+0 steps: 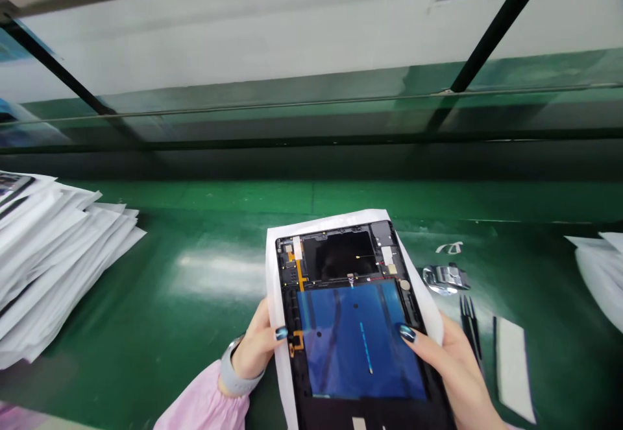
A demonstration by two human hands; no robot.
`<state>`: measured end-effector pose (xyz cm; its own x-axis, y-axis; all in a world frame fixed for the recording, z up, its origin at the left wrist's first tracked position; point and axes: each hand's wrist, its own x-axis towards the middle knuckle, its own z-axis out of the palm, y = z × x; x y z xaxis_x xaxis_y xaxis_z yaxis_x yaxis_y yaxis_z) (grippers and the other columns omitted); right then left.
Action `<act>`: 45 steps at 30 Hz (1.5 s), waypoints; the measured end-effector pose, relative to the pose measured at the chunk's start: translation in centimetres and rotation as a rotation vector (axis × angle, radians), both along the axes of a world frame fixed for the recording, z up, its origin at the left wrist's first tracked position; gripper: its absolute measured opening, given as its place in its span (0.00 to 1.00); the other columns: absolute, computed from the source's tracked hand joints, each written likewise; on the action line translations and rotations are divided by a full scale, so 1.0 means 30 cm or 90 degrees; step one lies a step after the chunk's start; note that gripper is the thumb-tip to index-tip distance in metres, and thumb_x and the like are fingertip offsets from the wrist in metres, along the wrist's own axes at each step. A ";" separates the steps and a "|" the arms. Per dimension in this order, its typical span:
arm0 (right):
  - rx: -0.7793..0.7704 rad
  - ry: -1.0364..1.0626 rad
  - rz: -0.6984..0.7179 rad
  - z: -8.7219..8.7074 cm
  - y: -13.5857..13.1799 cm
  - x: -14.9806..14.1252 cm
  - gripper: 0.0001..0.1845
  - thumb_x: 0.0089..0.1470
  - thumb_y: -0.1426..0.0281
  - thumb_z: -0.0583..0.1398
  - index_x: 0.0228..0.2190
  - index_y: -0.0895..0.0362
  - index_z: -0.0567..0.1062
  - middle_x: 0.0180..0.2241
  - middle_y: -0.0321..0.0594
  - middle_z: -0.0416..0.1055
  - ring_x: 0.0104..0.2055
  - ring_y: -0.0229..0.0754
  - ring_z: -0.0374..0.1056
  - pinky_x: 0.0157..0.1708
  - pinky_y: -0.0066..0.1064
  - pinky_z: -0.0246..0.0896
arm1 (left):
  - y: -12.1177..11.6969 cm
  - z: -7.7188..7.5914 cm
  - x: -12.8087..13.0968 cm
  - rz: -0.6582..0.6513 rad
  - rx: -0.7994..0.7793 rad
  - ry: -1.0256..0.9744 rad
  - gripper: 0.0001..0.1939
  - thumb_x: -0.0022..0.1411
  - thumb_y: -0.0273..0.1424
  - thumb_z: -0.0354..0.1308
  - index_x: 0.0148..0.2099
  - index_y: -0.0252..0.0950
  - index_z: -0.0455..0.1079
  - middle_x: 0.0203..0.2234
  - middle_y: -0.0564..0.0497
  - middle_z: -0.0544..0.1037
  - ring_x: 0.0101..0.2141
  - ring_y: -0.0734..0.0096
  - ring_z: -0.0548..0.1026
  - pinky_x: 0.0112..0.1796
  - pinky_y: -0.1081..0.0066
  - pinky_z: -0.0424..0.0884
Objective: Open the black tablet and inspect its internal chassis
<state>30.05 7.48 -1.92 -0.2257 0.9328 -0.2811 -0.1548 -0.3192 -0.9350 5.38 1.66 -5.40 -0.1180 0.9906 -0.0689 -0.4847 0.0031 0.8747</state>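
An opened tablet body (357, 326) lies on a white foam sheet (331, 224), with a blue film over its lower half and a dark cavity above. I hold both above the green bench. My left hand (256, 349) grips the left edge, its thumb on the frame. My right hand (450, 365) grips the right edge, thumb resting on the blue film's corner. Both thumbnails are painted dark. A grey band sits on my left wrist above a pink sleeve.
A tall stack of white foam sheets (53, 255) fills the left of the green bench (204, 274). Black tweezers (471, 329), a crumpled clear film (445, 277) and a white pad (513, 368) lie to the right. More white sheets (601, 271) sit at the far right.
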 end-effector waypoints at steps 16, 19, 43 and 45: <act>0.080 -0.139 -0.029 -0.109 -0.044 0.058 0.19 0.47 0.51 0.69 0.35 0.52 0.83 0.31 0.42 0.80 0.32 0.50 0.74 0.35 0.34 0.70 | -0.012 0.001 0.014 0.126 -0.062 -0.060 0.14 0.55 0.43 0.70 0.42 0.45 0.82 0.37 0.52 0.85 0.40 0.69 0.81 0.43 0.81 0.73; 0.062 -0.161 -0.077 -0.095 -0.038 0.050 0.21 0.43 0.51 0.71 0.36 0.51 0.83 0.35 0.41 0.80 0.38 0.52 0.75 0.37 0.33 0.70 | -0.023 -0.013 0.009 0.106 -0.090 -0.046 0.18 0.55 0.46 0.69 0.44 0.42 0.82 0.39 0.48 0.84 0.41 0.61 0.81 0.46 0.72 0.76; 0.063 0.002 0.064 0.024 0.052 -0.027 0.14 0.55 0.62 0.64 0.42 0.53 0.81 0.34 0.39 0.78 0.35 0.46 0.73 0.36 0.31 0.68 | -0.010 -0.029 -0.016 0.308 -0.186 0.260 0.22 0.35 0.54 0.73 0.31 0.47 0.83 0.37 0.53 0.84 0.44 0.51 0.79 0.49 0.64 0.75; 0.058 0.008 0.071 0.032 0.053 -0.030 0.15 0.55 0.62 0.64 0.42 0.54 0.81 0.35 0.40 0.79 0.36 0.48 0.74 0.37 0.32 0.69 | -0.009 -0.025 -0.015 0.308 -0.210 0.235 0.22 0.36 0.54 0.73 0.32 0.46 0.83 0.36 0.52 0.84 0.46 0.50 0.78 0.49 0.64 0.75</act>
